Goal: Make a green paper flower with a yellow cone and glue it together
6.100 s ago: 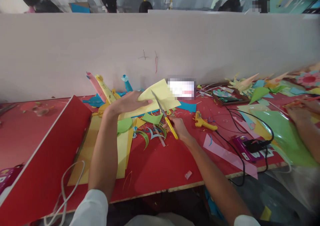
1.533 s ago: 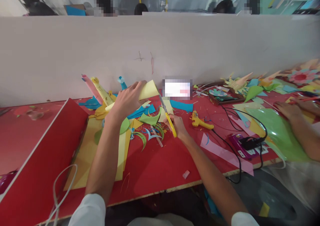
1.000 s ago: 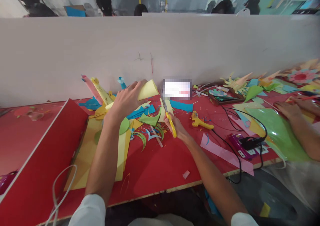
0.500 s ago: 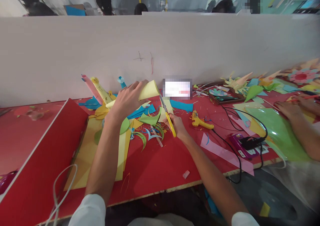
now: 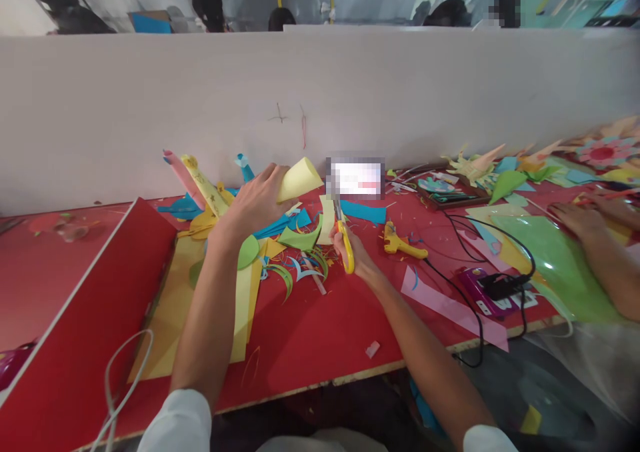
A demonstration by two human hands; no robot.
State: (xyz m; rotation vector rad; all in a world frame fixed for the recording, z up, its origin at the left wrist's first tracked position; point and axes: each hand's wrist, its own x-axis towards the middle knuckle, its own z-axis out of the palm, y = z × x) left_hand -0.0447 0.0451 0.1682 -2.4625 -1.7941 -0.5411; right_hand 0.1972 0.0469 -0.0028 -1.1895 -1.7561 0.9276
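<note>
My left hand (image 5: 263,195) is closed round a rolled sheet of pale yellow paper (image 5: 300,180), whose open end faces right. My right hand (image 5: 354,249) grips yellow-handled scissors (image 5: 347,251), the blades pointing up and away, just right of the roll and apart from it. Beneath the hands lie green curved scraps (image 5: 300,239), a pale yellow strip (image 5: 327,217) and a blue paper strip (image 5: 364,212). Yellow sheets (image 5: 241,312) lie under my left forearm.
A yellow glue gun (image 5: 403,244) with a black cord lies to the right, near a purple box (image 5: 483,292) and a pink strip (image 5: 450,305). A red divider (image 5: 95,305) stands left. Another person's hand (image 5: 575,217) is at far right.
The scissors have moved away from the paper roll's edge, slightly right, and their blades now point more steeply upward. The roll's end has turned slightly.
</note>
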